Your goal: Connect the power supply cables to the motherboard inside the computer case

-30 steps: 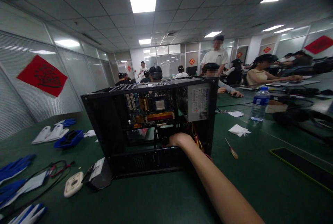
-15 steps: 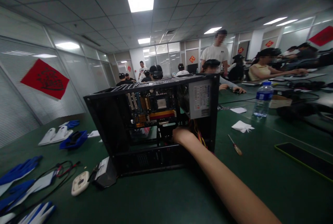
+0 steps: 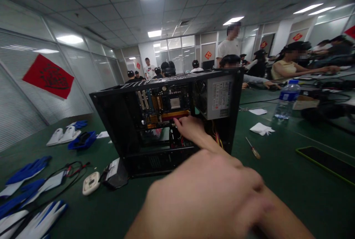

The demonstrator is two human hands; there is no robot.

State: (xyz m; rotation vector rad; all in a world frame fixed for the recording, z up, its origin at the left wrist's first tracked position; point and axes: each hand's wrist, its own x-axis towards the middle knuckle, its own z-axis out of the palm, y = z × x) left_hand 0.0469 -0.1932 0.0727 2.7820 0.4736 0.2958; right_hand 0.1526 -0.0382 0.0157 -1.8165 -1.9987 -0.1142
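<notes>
An open black computer case (image 3: 155, 165) stands on the green table, showing its motherboard (image 3: 155, 107) and a grey power supply (image 3: 219, 98). My right hand (image 3: 192, 128) reaches inside it, at the lower edge of the motherboard beside the red and yellow memory slots (image 3: 173, 115). Its thumb points left and its other fingers are bent inward, the tips hidden. Large in the foreground, my left hand (image 3: 205, 191) crosses in front of my right forearm. Its fingers are curled under, and what they hold, if anything, is hidden. Coloured cables (image 3: 217, 137) hang below the power supply.
Left lie blue-and-white gloves (image 3: 30, 168), a blue tray (image 3: 83, 141), black and red cables (image 3: 74, 168), a white oval object (image 3: 91, 183) and a dark boxy part (image 3: 115, 174). Right are a screwdriver (image 3: 253, 148), a water bottle (image 3: 287, 100) and a dark flat panel (image 3: 327, 163). People sit beyond.
My left hand has come into view in the foreground. My right hand has moved up from the case's lower part to the motherboard's lower edge. The view has shifted slightly.
</notes>
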